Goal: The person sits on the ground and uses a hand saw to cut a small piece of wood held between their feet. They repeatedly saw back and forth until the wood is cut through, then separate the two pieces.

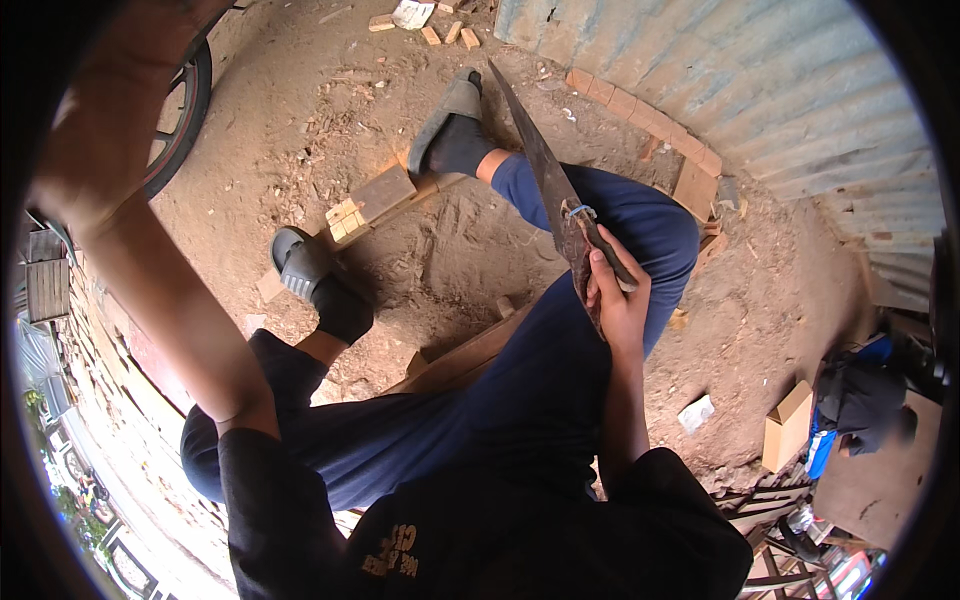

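Note:
My right hand [622, 292] is closed around the worn handle of a handsaw [540, 165], held over my right thigh. A light blue strip is tied where the blade meets the handle, and the blade slants up toward the far side, its tip past my right foot. My left hand [95, 135] is raised close to the camera at the upper left; its fingers run into the dark rim and do not show. On the ground between my sandalled feet lies a wooden board [383, 195], with several small pale wood blocks [346, 220] at its left end.
Loose wood pieces [431, 36] lie on the dirt at the far side. A row of bricks [640, 113] edges a corrugated metal wall [740, 75]. A wheel [190, 120] stands upper left. At the lower right are a cardboard box [788, 425] and another person [865, 400].

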Tool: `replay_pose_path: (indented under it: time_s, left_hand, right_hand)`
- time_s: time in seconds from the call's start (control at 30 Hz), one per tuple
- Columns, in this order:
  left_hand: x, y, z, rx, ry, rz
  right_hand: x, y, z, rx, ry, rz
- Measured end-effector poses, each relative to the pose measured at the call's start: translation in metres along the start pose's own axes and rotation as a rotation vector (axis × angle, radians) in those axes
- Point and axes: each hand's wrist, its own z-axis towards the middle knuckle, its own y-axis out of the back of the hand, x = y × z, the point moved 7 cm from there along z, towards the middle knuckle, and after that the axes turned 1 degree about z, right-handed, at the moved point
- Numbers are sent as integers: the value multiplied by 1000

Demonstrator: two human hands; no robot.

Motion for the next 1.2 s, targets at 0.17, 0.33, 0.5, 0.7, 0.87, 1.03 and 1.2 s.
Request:
replay_pose_path:
  time_s: [0.17, 0.33, 0.5, 0.7, 0.87, 1.03, 1.2]
  left_hand:
    - [138, -9, -40, -374, 675, 487]
    - [264, -50, -147, -8, 1202, 668]
    - [353, -97, -258, 138, 1443, 694]
    - [356, -132, -273, 105, 1524, 796]
    - [359, -133, -276, 125, 1537, 840]
    - [360, -135, -277, 108, 1515, 912]
    - [361, -135, -278, 89, 1508, 921]
  right_hand:
    - [-4, 3, 1, -18, -32, -22]
    - [-4, -3, 1, -3, -55, -22]
    - [-2, -7, 2, 6, -48, -4]
    - [-3, -11, 5, 14, -44, -26]
    - [-9, -11, 9, 49, -59, -37]
    - [-7, -14, 8, 52, -54, -15]
    - [-6, -13, 9, 57, -60, -46]
